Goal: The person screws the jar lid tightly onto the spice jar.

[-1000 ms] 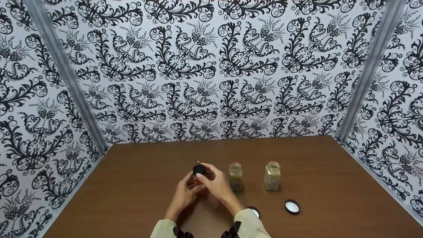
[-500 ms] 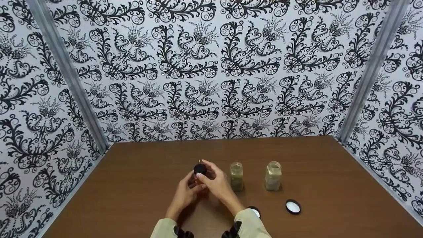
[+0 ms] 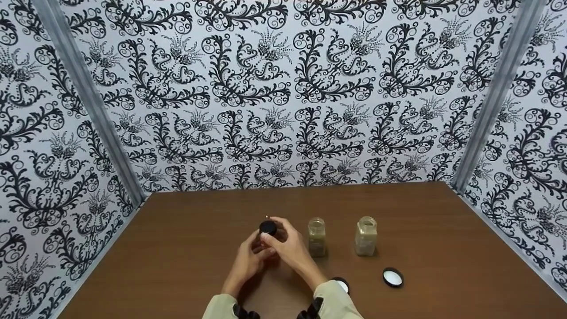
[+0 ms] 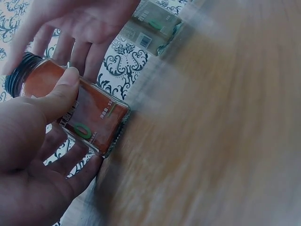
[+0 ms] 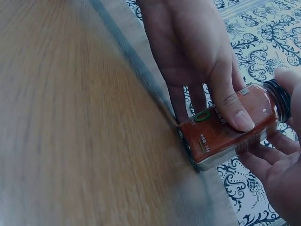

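Both hands are at a glass spice jar (image 4: 101, 117) of orange-red powder with a black screw lid (image 3: 268, 227). My left hand (image 3: 248, 260) grips the jar's body, its thumb across the labelled face in both wrist views. My right hand (image 3: 293, 246) pinches the lid between thumb and fingers. The jar stands upright, its base right at the tabletop in the wrist views. To the right of the hands stand two lidless spice jars, one with greenish contents (image 3: 316, 239) and one with pale beige powder (image 3: 366, 238).
A black lid (image 3: 393, 278) lies with its white inside up at the right of the brown table (image 3: 177, 248). Another lid (image 3: 342, 285) is partly hidden by the right sleeve (image 3: 335, 297). Patterned walls (image 3: 283, 133) enclose the table's back and sides.
The right thumb and fingers shift slightly around the lid. The left hand keeps its grip on the jar, and the other jars and loose lids stay put.
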Available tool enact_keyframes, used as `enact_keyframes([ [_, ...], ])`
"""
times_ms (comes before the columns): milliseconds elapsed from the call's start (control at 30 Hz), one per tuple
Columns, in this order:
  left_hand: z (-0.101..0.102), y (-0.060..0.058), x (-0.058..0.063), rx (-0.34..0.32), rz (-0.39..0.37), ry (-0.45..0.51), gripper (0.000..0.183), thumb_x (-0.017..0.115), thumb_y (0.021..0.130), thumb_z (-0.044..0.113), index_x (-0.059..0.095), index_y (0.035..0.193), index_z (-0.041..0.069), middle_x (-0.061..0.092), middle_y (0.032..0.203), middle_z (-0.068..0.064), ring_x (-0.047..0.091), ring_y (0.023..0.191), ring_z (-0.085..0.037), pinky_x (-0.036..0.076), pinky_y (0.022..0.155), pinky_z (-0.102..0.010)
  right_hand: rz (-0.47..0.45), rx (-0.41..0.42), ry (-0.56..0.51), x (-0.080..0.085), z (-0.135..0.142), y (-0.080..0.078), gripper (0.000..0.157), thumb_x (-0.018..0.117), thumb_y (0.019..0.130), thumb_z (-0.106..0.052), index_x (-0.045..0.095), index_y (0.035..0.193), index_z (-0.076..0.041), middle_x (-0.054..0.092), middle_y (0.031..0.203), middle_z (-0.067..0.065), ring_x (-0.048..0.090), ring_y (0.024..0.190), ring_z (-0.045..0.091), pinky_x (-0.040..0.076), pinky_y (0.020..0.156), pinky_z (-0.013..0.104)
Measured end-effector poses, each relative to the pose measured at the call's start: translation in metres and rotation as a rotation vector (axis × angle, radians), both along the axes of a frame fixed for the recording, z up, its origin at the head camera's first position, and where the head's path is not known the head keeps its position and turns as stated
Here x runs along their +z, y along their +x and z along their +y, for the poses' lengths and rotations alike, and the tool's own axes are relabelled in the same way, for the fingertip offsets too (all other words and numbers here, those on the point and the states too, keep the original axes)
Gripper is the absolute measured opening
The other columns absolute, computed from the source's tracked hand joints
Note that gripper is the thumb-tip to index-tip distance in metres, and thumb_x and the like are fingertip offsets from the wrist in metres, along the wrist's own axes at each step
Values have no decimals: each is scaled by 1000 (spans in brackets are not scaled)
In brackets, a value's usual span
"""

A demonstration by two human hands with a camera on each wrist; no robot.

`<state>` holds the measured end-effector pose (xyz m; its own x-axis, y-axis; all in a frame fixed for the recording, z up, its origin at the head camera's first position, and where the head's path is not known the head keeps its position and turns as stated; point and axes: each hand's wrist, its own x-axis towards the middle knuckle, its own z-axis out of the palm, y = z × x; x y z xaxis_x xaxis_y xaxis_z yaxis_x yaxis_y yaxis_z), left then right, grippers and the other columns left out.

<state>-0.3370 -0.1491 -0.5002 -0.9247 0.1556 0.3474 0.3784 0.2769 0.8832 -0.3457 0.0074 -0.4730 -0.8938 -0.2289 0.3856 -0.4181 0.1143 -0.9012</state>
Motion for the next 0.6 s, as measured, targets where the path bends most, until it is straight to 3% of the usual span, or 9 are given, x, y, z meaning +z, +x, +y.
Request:
enact_keyframes([
  [167, 0, 1, 0, -11, 5, 28, 61, 72, 92, 13, 46, 146, -2, 65, 126, -24, 65, 117, -35, 56, 99, -40, 20, -14, 28, -1, 0, -1, 47, 70, 94, -26, 58, 138, -13, 66, 131, 15, 63, 119, 28, 52, 99, 38],
  [400, 1, 2, 0, -1, 26, 19, 60, 72, 92, 10, 47, 143, -6, 66, 123, -25, 66, 114, -35, 57, 98, -43, 20, -11, -37, -4, -3, -2, 39, 74, 92, -22, 59, 126, -12, 68, 122, 14, 65, 116, 27, 53, 95, 27],
  [600, 0, 1, 0, -7, 20, 22, 59, 72, 92, 10, 47, 144, -5, 64, 127, -26, 64, 117, -38, 56, 99, -44, 23, 4, -54, -3, -3, 0, 44, 71, 93, -21, 56, 133, -7, 65, 127, 18, 63, 120, 31, 54, 100, 33],
])
